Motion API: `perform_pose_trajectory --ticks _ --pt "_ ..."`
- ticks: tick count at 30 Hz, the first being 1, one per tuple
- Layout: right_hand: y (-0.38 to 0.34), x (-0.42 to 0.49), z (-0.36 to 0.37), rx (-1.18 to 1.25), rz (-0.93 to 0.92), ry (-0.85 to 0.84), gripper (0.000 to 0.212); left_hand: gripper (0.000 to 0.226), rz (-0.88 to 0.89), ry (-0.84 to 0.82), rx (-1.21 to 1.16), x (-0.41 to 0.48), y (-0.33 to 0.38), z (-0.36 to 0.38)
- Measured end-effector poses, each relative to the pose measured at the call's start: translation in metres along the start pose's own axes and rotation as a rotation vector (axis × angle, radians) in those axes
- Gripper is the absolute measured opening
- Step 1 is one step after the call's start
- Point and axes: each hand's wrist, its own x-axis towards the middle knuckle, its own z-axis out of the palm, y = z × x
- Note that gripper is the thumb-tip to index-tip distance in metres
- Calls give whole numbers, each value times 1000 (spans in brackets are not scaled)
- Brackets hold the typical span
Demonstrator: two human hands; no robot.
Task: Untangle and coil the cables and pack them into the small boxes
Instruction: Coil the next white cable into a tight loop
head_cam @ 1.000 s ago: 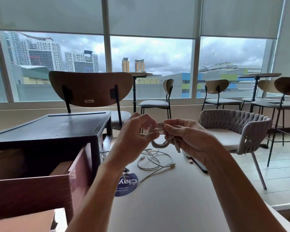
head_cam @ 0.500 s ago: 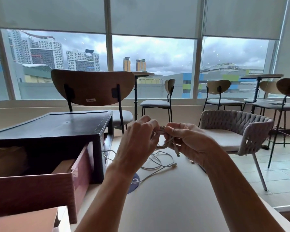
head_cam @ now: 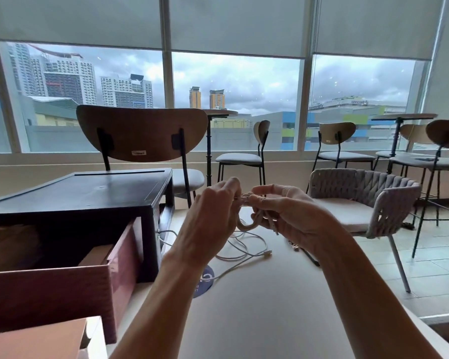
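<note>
Coiled white cable [head_cam: 245, 225] is gripped between the left hand [head_cam: 208, 224] and right hand [head_cam: 293, 218], both curled round it; below them, a loose white cable [head_cam: 254, 251] lies on the counter [head_cam: 270, 312].

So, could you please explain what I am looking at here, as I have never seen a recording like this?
There is no machine here. A person wears one wide-angle camera on the head, looking forward and down, so the single picture shows their own two bare arms. The left hand and the right hand both pinch a small coil of pale cable, held above a light table. A thinner white cable lies loose on the table beneath the hands and runs towards a blue sticker. On the left stand a dark box and an open reddish box. Behind are chairs and windows.
</note>
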Motion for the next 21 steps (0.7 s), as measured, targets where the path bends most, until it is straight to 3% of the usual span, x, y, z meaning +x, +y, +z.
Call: perform_pose_trajectory --ticks 2,9,16,21 --pt "0 -1 0 -4 1 -25 41 11 -26 -12 -27 1 -3 0" --pt "-3 -3 -9 25 -1 -1 26 15 -111 -81 -180 2 -15 -5" --pt "-7 -9 -7 -55 16 -116 37 22 -162 -126 -228 3 -17 -9" --pt "-10 -11 -4 -217 -76 8 20 13 -159 -114 -262 3 -13 -15"
